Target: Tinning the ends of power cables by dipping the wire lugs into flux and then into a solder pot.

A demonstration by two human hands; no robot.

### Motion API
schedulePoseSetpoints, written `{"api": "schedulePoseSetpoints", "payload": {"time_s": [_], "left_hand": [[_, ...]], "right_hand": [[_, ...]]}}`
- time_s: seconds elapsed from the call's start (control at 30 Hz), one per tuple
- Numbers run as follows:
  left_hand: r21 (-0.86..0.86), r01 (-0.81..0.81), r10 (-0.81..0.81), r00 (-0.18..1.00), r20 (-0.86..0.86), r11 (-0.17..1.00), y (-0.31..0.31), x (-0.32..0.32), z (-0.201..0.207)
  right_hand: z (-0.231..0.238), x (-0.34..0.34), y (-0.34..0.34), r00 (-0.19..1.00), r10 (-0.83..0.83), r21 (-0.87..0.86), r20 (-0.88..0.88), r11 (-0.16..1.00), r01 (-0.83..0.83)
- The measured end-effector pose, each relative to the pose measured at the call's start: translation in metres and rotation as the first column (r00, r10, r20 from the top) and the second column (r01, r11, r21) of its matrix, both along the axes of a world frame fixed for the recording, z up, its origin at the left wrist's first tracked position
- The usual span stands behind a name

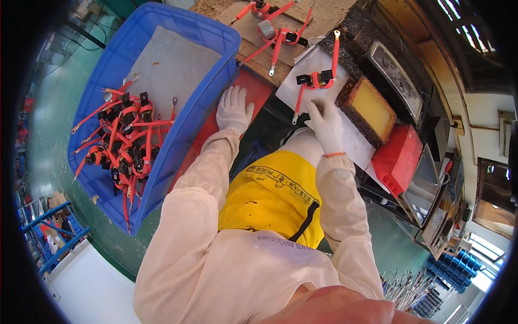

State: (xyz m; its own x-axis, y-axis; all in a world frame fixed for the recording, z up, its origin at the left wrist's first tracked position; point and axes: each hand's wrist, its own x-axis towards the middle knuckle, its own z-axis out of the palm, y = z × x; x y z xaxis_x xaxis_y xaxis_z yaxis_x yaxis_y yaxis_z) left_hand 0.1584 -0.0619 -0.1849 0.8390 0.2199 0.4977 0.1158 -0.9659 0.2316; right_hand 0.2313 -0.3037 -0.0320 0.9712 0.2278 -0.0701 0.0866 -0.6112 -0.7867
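- Left fingers (237, 96) rest released on the red surface (259, 93), right of the blue bin (186, 116).
- Right fingers (315, 112) curl loosely, released, beside the red cable harness (326, 76).
- Harness lies on white paper (353, 137), far right.

cables (148, 144) lie in the bin (202, 86) at left; one cable (322, 82) on paper (353, 139), right.

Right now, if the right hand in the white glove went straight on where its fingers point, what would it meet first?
The white-gloved right hand would probably first meet the red cable assembly with black rectangular blocks, which lies partly on the white paper sheet; the hand's height is unclear.
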Motion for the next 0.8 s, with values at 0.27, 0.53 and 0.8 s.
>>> {"api": "schedulePoseSetpoints", "payload": {"time_s": [0.27,0.53,0.8], "left_hand": [[-0.016,0.016,-0.016,1.0,0.006,1.0,-0.002,0.004,0.006],[-0.018,0.019,-0.019,1.0,0.0,1.0,-0.002,0.003,0.008],[0.008,0.004,-0.004,1.0,-0.018,1.0,-0.004,0.003,0.006]], "right_hand": [[-0.056,0.03,0.033,0.98,-0.158,-0.268,-0.122,0.956,0.121],[-0.051,0.026,0.014,0.854,-0.08,0.438,-0.514,0.831,0.342],[-0.021,0.039,0.032,0.809,-0.269,0.524,-0.522,0.648,0.553]]}}
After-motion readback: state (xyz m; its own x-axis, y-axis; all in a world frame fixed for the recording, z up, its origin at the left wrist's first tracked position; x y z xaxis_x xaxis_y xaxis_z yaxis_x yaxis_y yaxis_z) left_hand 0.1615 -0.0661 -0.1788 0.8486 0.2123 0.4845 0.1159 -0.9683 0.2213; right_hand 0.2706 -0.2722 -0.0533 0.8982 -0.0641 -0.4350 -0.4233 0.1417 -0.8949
